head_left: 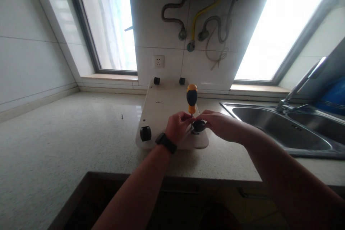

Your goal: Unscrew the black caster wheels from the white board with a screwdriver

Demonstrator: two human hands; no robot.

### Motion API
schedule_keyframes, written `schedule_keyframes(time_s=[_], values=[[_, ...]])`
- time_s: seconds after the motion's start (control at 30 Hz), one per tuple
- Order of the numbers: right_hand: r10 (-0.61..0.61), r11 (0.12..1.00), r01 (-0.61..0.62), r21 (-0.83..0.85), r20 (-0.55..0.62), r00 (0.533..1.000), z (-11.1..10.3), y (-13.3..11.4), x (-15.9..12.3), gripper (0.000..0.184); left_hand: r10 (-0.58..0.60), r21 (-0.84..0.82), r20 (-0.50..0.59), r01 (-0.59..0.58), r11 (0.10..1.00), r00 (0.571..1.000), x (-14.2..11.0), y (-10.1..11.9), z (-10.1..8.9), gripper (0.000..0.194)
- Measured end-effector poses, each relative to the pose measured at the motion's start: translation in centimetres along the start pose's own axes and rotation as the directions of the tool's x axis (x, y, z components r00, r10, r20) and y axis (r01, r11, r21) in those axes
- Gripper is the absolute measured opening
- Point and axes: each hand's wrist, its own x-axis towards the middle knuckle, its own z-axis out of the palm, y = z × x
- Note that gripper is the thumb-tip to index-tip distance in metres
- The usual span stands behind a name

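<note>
Two hands meeting over one corner of a pale board (161, 111), laid wheels-up on the surface (67, 140). Left hand (178, 126) pinching a screwdriver (192, 99) upright for a square drive; right hand (219, 124) curled around the black caster (198, 125), steadying it.

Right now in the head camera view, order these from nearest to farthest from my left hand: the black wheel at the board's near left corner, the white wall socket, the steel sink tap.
1. Black wheel, just left of the left hand.
2. White wall socket, up on the back wall.
3. Steel sink tap, far right over the sink.
</note>
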Motion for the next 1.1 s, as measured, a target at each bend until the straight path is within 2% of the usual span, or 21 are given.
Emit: schedule_keyframes(time_s=[0.13, 0.23, 0.43, 0.5, 0.57, 0.67, 0.7, 0.73, 0.8, 0.87, 0.97, 1.1], values=[[0.088, 0.996, -0.087, 0.019, -0.049, 0.995, 0.2, -0.2, -0.1, 0.035, -0.024, -0.03, 0.005, 0.024, 0.999, 1.0, 0.1, 0.0, 0.1, 0.018], [0.164, 0.982, -0.155, 0.108, -0.07, 0.984, 0.4, -0.2, -0.3, 0.038, -0.028, -0.021, -0.01, 0.028, 0.999, 1.0, 0.2, -0.1, 0.1, 0.018], [0.147, 0.958, -0.122, 0.26, -0.078, 0.986, 0.8, 0.4, -0.1, 0.033, -0.015, -0.017, -0.005, 0.015, 1.0, 1.0, 0.2, -0.2, 0.1, 0.019], [0.16, 0.955, -0.113, 0.274, -0.154, 0.975, 0.2, 0.3, 0.4, 0.035, -0.031, -0.035, -0.001, 0.031, 0.999, 1.0, 0.1, -0.2, 0.2, 0.019], [0.154, 0.952, -0.062, 0.301, -0.293, 0.944, -1.0, -0.4, 0.9, 0.04, -0.036, -0.051, 0.001, 0.036, 0.998, 0.999, 0.1, -0.2, 0.3, 0.019], [0.151, 0.941, 0.041, 0.336, -0.527, 0.837, -3.6, -2.6, 1.8, 0.052, -0.021, -0.069, 0.007, 0.021, 0.997, 1.0, 0.0, -0.3, 0.4, 0.018], [0.139, 0.954, 0.049, 0.296, -0.58, 0.803, -4.5, -3.6, 2.1, 0.055, -0.014, -0.076, 0.009, 0.015, 0.997, 1.0, 0.0, -0.3, 0.4, 0.017], [0.117, 0.968, 0.042, 0.246, -0.599, 0.792, -5.4, -4.7, 2.4, 0.057, -0.009, -0.072, 0.007, 0.009, 0.997, 1.0, 0.0, -0.3, 0.4, 0.017], [0.05, 0.994, 0.015, 0.107, -0.579, 0.814, -6.7, -6.7, 3.1, 0.055, 0.0, -0.039, 0.0, 0.0, 0.999, 1.0, 0.0, -0.2, 0.4, 0.018], [-0.032, 0.997, -0.008, -0.073, -0.533, 0.845, -7.3, -8.1, 3.8, 0.043, 0.013, 0.01, -0.006, -0.013, 1.0, 1.0, -0.1, -0.1, 0.3, 0.021], [-0.117, 0.956, -0.029, -0.292, -0.47, 0.875, -7.2, -8.6, 4.8, 0.027, 0.034, 0.049, -0.009, -0.034, 0.998, 0.999, -0.2, 0.0, 0.2, 0.023], [-0.047, 0.953, -0.117, -0.28, -0.516, 0.856, -6.8, -7.7, 5.3, 0.027, 0.048, 0.036, -0.01, -0.048, 0.998, 0.999, -0.3, -0.2, 0.3, 0.019]])
